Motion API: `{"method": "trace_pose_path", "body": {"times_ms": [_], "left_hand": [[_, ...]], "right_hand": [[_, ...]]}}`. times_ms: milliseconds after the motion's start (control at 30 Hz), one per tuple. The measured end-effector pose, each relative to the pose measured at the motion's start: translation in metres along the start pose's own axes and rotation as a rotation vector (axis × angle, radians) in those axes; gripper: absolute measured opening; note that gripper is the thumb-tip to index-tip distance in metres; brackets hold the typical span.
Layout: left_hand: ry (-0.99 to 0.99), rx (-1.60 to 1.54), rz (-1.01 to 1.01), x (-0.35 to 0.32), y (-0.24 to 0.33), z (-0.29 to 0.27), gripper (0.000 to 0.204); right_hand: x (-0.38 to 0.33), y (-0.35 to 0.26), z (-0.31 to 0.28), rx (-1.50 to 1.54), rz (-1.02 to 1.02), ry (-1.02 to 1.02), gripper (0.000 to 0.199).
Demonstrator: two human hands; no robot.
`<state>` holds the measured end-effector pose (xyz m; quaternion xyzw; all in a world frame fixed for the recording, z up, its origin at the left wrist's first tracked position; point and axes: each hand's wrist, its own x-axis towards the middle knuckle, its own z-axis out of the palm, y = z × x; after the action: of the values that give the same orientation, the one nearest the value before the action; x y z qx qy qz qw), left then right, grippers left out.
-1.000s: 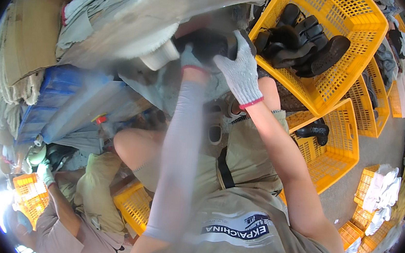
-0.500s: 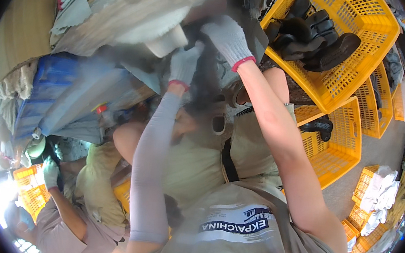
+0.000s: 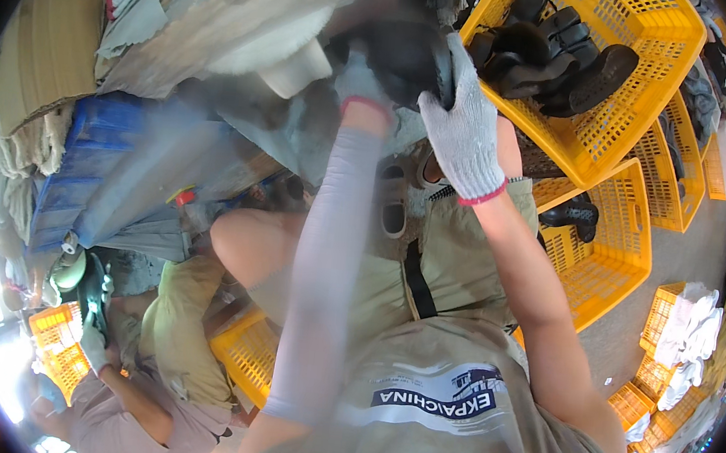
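Note:
A black shoe (image 3: 401, 62), blurred by motion, is between my two gloved hands near the top of the view. My right hand (image 3: 463, 136), in a grey-white knit glove with a red cuff, grips its right side, thumb and fingers around the edge. On the shoe's left side, my left hand (image 3: 362, 87) is closed against it, its fingers partly hidden and smeared. Just left of that hand sits a pale, round, wheel-like piece (image 3: 295, 67), under a large, dusty cloth-like cover (image 3: 216, 25).
A yellow crate (image 3: 596, 166) of black shoes stands close by my right hand. A second yellow crate (image 3: 632, 244) below it holds a dark shoe. Blue panelling (image 3: 93, 174) is at the left. A co-worker (image 3: 136, 406) works at the lower left, a gloved hand near a dark shoe.
My right hand has swung right and down, its thumb and fingers now visible around the black shoe. My left hand has moved right. The shoe has come into clearer view.

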<state>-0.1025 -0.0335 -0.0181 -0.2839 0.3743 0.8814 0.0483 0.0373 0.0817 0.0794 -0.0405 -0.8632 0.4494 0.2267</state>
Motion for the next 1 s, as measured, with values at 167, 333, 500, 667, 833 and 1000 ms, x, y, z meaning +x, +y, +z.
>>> {"method": "trace_pose_path", "body": {"times_ms": [167, 333, 500, 667, 833, 1000], "left_hand": [[-0.274, -0.255, -0.118, 0.019, -0.007, -0.015, 0.059], [-0.329, -0.264, -0.291, 0.046, -0.008, -0.042, 0.048], [-0.198, 0.824, 0.243, 0.075, 0.03, -0.102, 0.049], [-0.175, 1.054, 0.481, 0.061, 0.042, -0.147, 0.052], [-0.323, 1.803, 1.06, 0.017, 0.055, -0.144, 0.064], [-0.219, 1.378, 0.397, 0.0, 0.068, -0.125, 0.066]], "right_hand": [[0.02, 0.014, 0.013, -0.049, -0.034, -0.036, 0.065], [0.035, 0.009, 0.02, -0.029, -0.181, -0.023, 0.057], [0.051, 0.008, 0.033, -0.051, -0.176, -0.083, 0.053], [0.067, 0.015, 0.048, -0.051, -0.21, -0.172, 0.032], [0.082, 0.025, 0.069, -0.138, -0.187, -0.245, 0.03], [0.087, 0.027, 0.081, -0.17, -0.133, -0.209, 0.032]]}}
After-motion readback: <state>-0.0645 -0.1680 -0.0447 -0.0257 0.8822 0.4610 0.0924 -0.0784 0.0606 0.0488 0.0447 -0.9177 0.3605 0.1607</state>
